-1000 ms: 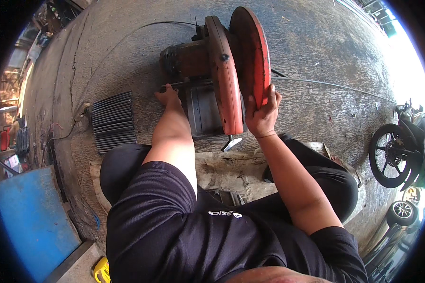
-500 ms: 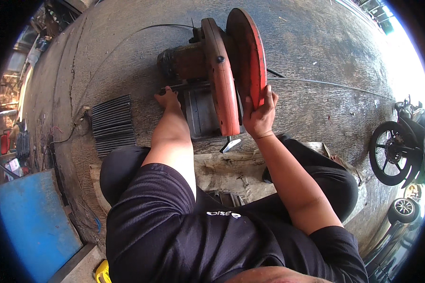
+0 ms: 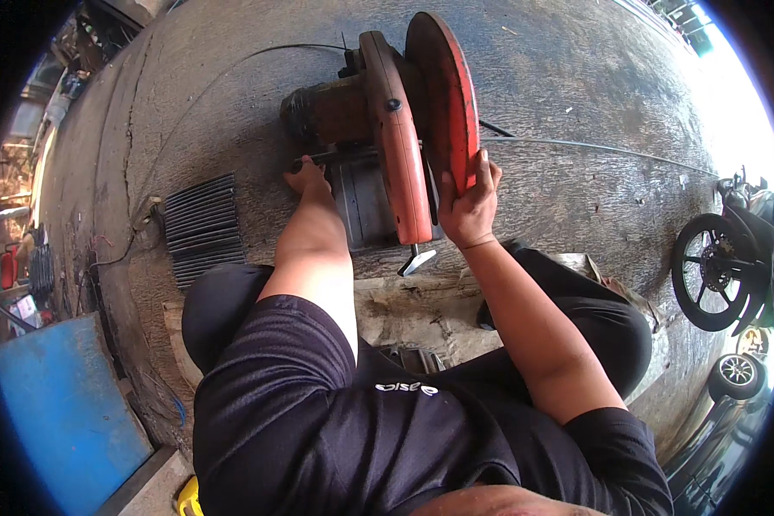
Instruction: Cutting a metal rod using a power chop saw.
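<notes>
While fingers [image 3: 482, 176] press red guard [image 3: 445, 95], saw upright

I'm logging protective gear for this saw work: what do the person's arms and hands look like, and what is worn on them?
Both hands are bare, with no gloves: the left hand and the right hand. No watch, ring or wristband shows. The forearms are uncovered as well. The only clothing on the arms is a black short-sleeved shirt, whose sleeves end above the elbows.
</notes>
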Available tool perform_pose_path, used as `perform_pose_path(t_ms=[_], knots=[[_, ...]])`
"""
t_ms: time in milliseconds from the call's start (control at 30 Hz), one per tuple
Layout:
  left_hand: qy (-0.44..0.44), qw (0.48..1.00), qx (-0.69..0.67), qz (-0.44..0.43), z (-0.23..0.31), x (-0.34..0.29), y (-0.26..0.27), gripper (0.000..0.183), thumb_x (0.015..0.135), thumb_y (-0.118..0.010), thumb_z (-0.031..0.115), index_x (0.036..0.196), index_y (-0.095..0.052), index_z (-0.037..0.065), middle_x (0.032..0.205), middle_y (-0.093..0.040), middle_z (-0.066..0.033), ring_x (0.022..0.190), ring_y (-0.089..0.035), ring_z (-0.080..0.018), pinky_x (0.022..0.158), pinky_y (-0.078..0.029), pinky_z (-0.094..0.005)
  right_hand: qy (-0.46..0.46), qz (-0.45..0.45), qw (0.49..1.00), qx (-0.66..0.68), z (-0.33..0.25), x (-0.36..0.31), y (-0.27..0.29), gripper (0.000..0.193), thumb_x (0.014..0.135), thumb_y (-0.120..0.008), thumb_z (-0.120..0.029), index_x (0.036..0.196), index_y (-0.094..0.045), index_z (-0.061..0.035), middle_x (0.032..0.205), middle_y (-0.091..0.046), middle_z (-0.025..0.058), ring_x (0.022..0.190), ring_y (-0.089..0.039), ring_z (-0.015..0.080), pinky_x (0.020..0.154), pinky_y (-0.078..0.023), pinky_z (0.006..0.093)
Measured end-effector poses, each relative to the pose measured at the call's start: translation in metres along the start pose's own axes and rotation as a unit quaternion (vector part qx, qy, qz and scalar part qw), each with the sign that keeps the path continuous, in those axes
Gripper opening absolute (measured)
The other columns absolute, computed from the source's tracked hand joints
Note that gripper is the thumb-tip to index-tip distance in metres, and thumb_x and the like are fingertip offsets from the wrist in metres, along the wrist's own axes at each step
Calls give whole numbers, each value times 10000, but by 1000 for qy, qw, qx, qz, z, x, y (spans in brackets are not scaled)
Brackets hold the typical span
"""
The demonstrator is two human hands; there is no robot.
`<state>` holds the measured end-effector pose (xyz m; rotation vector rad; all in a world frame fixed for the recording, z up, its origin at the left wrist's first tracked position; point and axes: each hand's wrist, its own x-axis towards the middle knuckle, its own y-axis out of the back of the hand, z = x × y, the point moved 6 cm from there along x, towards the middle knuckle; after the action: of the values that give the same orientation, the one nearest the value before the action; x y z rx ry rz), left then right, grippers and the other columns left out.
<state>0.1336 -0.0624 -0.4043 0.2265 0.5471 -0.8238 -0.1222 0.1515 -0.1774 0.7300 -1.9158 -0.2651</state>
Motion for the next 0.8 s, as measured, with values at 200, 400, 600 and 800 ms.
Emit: perform_pose_path(t_ms=[200, 400, 600, 800], knots=[[97, 980, -172, -34, -25, 22, -7, 414, 889, -636, 138, 1245, -488, -13, 1207, -549, -195, 1019, -610, -323, 814, -592, -424, -7, -3, 1000, 17, 1, 0, 0, 736, 779, -639, -51, 1388, -227, -14, 1081, -510, 266, 929, -531, 431, 712, -499, 483], [72, 988, -134, -18, -23, 20, -7, 384, 872, -662, 161, 1191, -534, -9, 1201, -558, -176, 1059, -601, -313, 830, -588, -439, -20, 2, 1000, 7, 2, -1, 1, 729, 779, -644, -59, 1386, -242, -23, 1092, -517, 259, 934, -542, 420, 717, -508, 473], [100, 984, -143, 41, -14, 9, -5, 324, 880, -644, 145, 1162, -563, 6, 1147, -604, -144, 1035, -619, -279, 814, -584, -443, -15, 2, 1000, 6, 1, 0, 1, 731, 786, -642, -66, 1393, -237, -35, 1104, -514, 257, 930, -556, 412, 712, -515, 462], [90, 988, -121, 43, -18, 15, -9, 297, 877, -637, 132, 1116, -580, -34, 1059, -654, -131, 936, -665, -246, 792, -577, -440, -20, -16, 1000, 8, 2, -1, 3, 757, 789, -646, -68, 1409, -212, -47, 1106, -512, 258, 932, -555, 416, 708, -514, 469]])
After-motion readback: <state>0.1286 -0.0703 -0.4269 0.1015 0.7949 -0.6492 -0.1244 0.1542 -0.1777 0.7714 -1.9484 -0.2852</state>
